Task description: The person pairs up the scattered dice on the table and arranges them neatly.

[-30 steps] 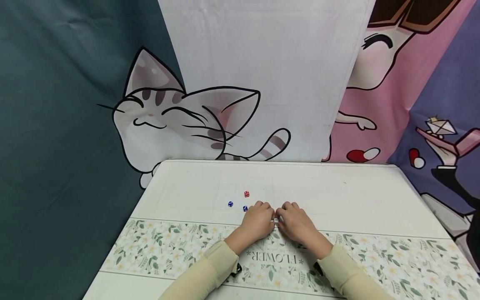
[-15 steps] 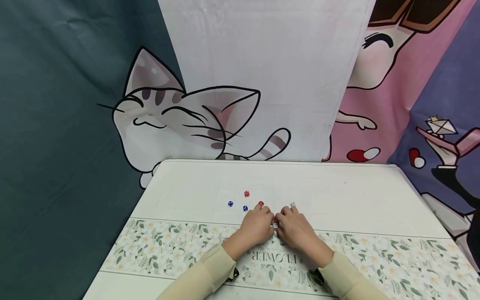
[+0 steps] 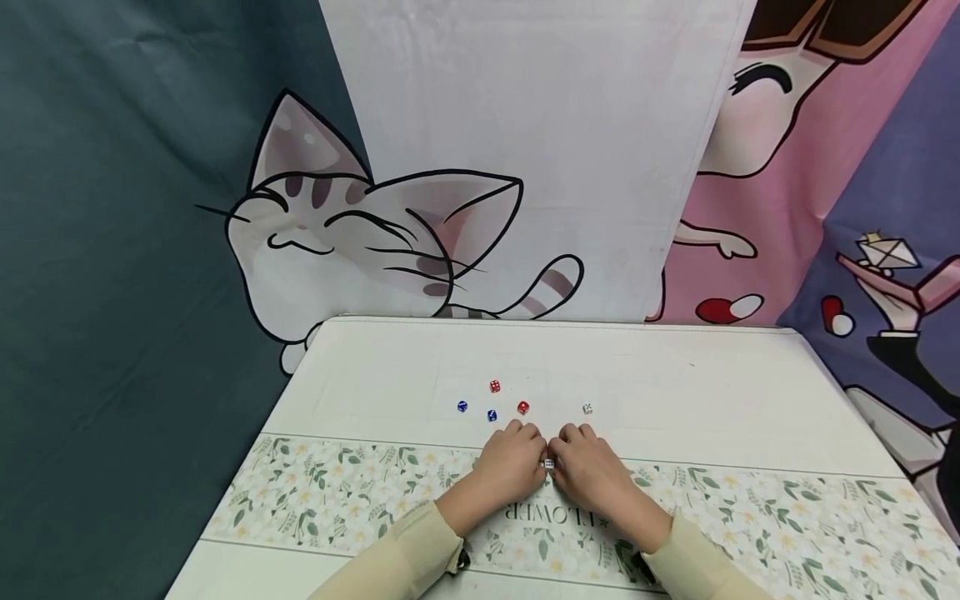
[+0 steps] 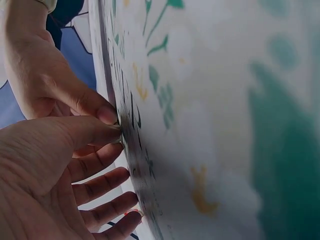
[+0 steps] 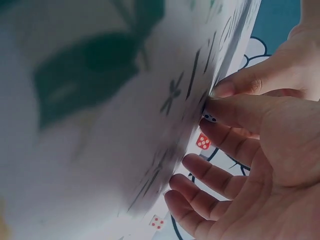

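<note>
- Landmark: floral band (image 3: 337, 500), white with green leaves, printed across the white cloth-like table cover (image 3: 390, 358).
- Item in work: small white cubic die with black pips, apparently plastic (image 3: 549, 464), over the floral band's far part, between both hands.
- Left hand (image 3: 512, 460): thumb and forefinger narrowed on that die; other fingers loosely spread.
- Right hand (image 3: 588, 468): thumb and forefinger pinching likewise; other fingers apart.
- Done, by judgement: this die brought together between the hands. Whether a second hides there, cannot tell.
- Left, by judgement: five loose dice, untouched beyond the floral band: far red die (image 3: 495, 386), near red die (image 3: 523, 407), left blue die (image 3: 462, 406), right blue die (image 3: 492, 415), loose white die (image 3: 587, 408).
- Head view only: the whole layout, including both blue ones.
- Right wrist view only: red pips on a white die, presumably the loose one.
- Left wrist view only: blurred red patch by the little finger, unidentified.
</note>
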Available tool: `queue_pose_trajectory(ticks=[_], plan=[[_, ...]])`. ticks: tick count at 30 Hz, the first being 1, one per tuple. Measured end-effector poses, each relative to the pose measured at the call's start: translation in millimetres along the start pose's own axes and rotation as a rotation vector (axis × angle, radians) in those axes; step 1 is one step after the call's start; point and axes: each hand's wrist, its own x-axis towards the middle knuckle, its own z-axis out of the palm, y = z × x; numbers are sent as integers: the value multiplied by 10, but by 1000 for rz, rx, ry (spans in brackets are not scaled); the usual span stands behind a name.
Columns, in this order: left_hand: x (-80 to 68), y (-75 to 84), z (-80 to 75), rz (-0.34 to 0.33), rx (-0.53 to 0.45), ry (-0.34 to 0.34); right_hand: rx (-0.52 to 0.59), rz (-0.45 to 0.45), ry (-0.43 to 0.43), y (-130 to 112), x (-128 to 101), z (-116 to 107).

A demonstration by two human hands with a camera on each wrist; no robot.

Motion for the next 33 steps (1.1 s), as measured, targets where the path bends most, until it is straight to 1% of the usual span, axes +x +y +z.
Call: queue_pose_trajectory(ticks=[8, 14, 19, 25, 31, 33], plan=[[-100, -3, -15, 36, 2, 5, 10, -19, -17, -72, -76, -34], [-199, 9, -47, 47, 18, 7, 4, -53, -14, -108, -121, -14], [-261, 21, -66, 49, -5, 3, -8, -85, 1, -137, -167, -1], [-325, 20, -68, 59, -26, -7, 9, -105, 5, -189, -212, -1], [-400, 11, -49, 82, -52, 13, -7, -117, 3, -236, -247, 2], [-424, 11, -44, 79, -60, 10, -12, -120, 6, -252, -261, 3]])
